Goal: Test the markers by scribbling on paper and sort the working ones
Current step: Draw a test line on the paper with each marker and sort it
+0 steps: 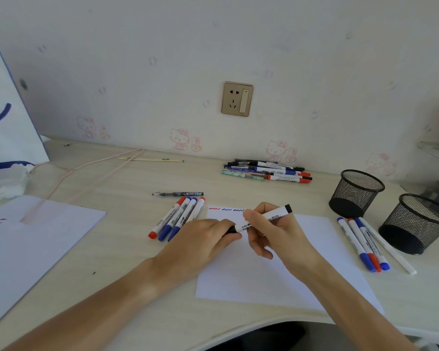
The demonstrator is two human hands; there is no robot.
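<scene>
Marker [262,218]: barrel pinched in right hand [276,231], black cap end gripped by left hand [203,239], held tilted over paper [276,274].

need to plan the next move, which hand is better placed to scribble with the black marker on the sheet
Right. The right hand already holds the black marker by its barrel in a writing grip, above the paper near the scribbles. The left hand only grips its cap end.
</scene>
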